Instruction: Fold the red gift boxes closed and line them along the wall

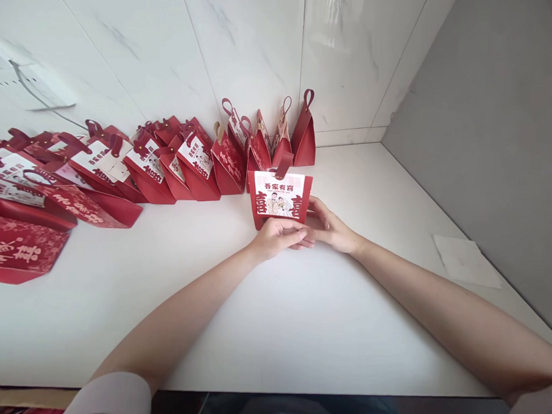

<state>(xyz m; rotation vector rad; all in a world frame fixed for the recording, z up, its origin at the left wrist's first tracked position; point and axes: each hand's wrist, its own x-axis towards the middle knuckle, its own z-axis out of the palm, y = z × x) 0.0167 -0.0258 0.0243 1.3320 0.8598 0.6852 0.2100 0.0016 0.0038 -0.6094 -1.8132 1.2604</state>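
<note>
A red gift box (280, 198) with a dark red strap loop on top stands upright in front of me, its white printed card showing a cartoon couple and Chinese characters. My left hand (274, 237) is closed at the lower front edge of the box, fingers pressed together. Around the lower right corner curls my right hand (332, 228), one finger going behind the box and its thumb meeting the left fingers. Their overlap partly hides the bottom of the box.
Several similar red gift boxes (198, 161) line the back and left of the white table (270, 329). A white paper sheet (466, 259) lies at the right. Tiled wall (255, 47) rises behind, with a power strip (43, 88) and cable at the upper left.
</note>
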